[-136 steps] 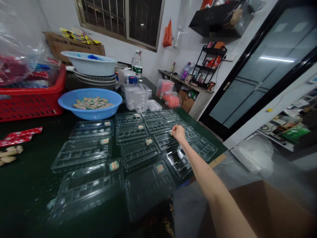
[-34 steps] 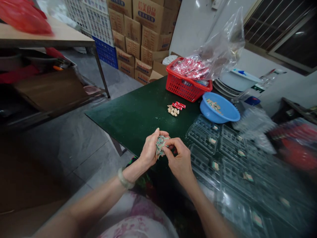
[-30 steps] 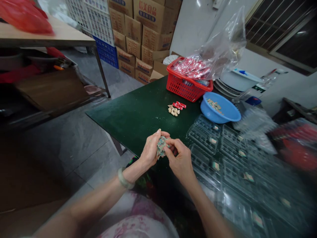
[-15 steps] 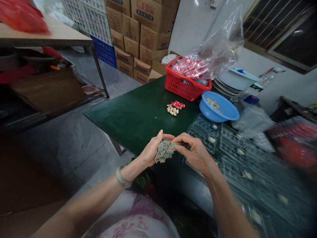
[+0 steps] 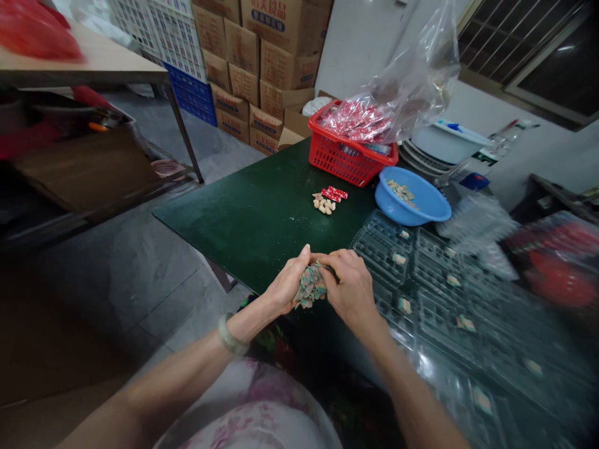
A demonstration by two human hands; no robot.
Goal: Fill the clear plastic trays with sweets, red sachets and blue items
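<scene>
My left hand (image 5: 291,279), with a pale bangle at the wrist, is cupped around a heap of small flat green-and-pink pieces (image 5: 309,288). The bent fingers and thumb of my right hand (image 5: 347,280) are closed together against the right side of this heap, and their tips are partly hidden. Just right of my hands lie clear plastic trays (image 5: 386,246) with many compartments. A few of them hold a small pale piece (image 5: 405,305) like those in my palm.
On the green table (image 5: 253,206) are a pile of beige nuts (image 5: 324,206) and red packets (image 5: 334,194). A red basket (image 5: 344,159) of red packets and a blue basin (image 5: 412,199) with more pieces stand behind. Cardboard boxes (image 5: 285,62) are stacked against the wall.
My right hand has moved slightly left, in over the heap, its fingers now bent closer into the pieces. My left hand stays nearly in place. The view has shifted a little.
</scene>
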